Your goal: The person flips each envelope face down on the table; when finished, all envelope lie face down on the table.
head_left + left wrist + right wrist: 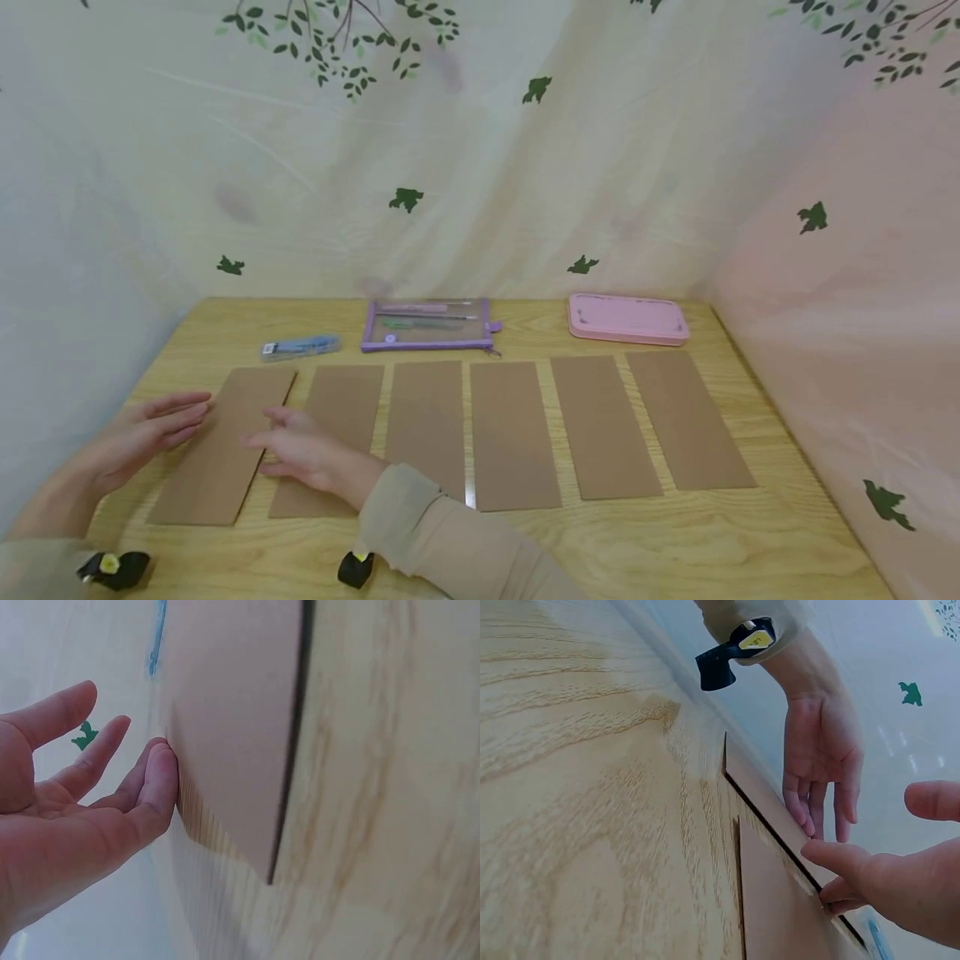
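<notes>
A brown cardboard piece [217,450], the leftmost of a row, lies flat on the wooden table with a dark line along its right edge. My left hand [153,429] is at its left edge, fingers fairly straight, the fingertips right at the border in the left wrist view. On the opposite side my right hand [303,450] has its fingers loosely extended, some over the right edge of that piece. The right hand and forearm partly cover the second cardboard piece [337,400]. Neither hand grips anything.
More cardboard pieces [513,433] continue the row to the right. Behind them lie a blue packet [300,347], a clear purple-edged zip pouch [425,335] with pens, and a pink case [628,319]. A patterned cloth [480,167] hangs behind the table.
</notes>
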Action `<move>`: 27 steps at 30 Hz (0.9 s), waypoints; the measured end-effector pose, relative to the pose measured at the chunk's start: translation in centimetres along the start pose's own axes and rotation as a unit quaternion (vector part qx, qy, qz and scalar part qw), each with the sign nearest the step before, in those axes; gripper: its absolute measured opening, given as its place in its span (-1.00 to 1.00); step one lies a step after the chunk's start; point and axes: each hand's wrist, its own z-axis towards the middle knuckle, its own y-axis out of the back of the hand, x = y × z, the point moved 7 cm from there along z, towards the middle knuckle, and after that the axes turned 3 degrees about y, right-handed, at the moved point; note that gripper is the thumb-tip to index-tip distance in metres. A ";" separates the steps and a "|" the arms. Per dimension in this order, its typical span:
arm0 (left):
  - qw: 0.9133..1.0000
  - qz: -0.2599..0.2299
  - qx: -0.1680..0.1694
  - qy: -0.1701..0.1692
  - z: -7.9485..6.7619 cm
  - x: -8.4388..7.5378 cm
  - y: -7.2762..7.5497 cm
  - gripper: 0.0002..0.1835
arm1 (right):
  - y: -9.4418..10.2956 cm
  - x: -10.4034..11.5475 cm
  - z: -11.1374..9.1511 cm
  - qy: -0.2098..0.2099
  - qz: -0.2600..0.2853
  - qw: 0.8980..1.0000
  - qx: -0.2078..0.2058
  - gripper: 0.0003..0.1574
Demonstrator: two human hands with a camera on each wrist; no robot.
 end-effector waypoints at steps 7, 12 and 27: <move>1.000 -0.004 -0.005 -0.015 -0.2 -0.1 0.0 -0.65 | -0.1 -0.2 0.3 0.002 0.001 1.000 0.009 -0.19; 1.000 0.023 -0.021 -0.002 -0.2 -0.2 -0.1 -0.72 | 0.2 -0.3 0.7 -0.008 0.007 1.000 0.021 -0.20; 0.998 0.041 -0.040 0.032 0.3 0.1 0.0 -0.63 | 0.5 -0.7 0.9 -0.013 -0.051 0.998 0.042 -0.19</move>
